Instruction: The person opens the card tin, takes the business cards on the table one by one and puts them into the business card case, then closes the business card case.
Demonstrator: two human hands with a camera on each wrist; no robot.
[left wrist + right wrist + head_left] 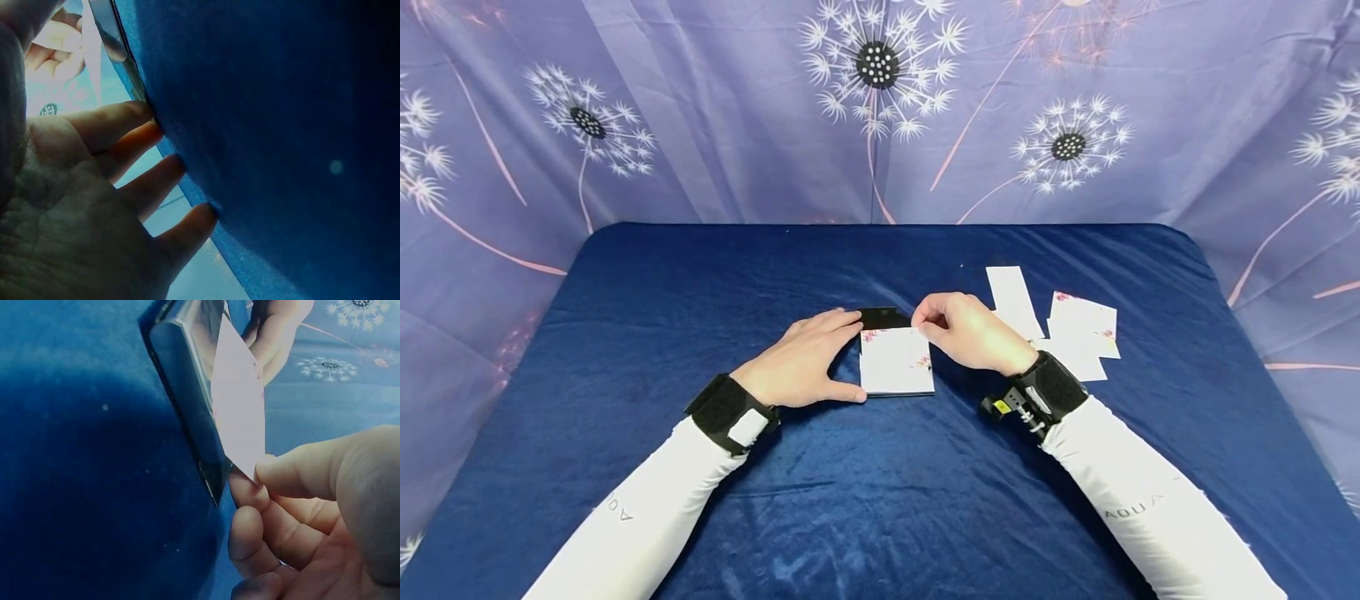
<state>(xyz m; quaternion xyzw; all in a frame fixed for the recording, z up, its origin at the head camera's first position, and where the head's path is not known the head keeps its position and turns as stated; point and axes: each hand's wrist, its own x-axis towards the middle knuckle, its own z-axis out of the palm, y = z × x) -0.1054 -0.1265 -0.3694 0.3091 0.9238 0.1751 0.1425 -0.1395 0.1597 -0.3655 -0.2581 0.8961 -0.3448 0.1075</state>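
Observation:
A white card (pixel 895 360) with pink flower print lies over a shallow, glossy black box (pixel 181 381) near the middle of the table. My right hand (pixel 973 333) pinches the card's far right corner between thumb and index finger. In the right wrist view that corner is bent up and stands off the box, the other fingers curling below. My left hand (pixel 805 358) is at the box's left side, its fingers spread and nearly straight. The left thumb touches the near left corner, and fingertips (pixel 140 111) reach the far left corner. The card hides most of the box's inside.
Several white cards (pixel 1078 333) lie loosely overlapped on the right, partly behind my right wrist, some with pink flowers. A plain white strip (pixel 1011 296) lies beside them. Blue cloth (pixel 850 500) covers the table, and a purple dandelion-print curtain (pixel 737 108) hangs behind it.

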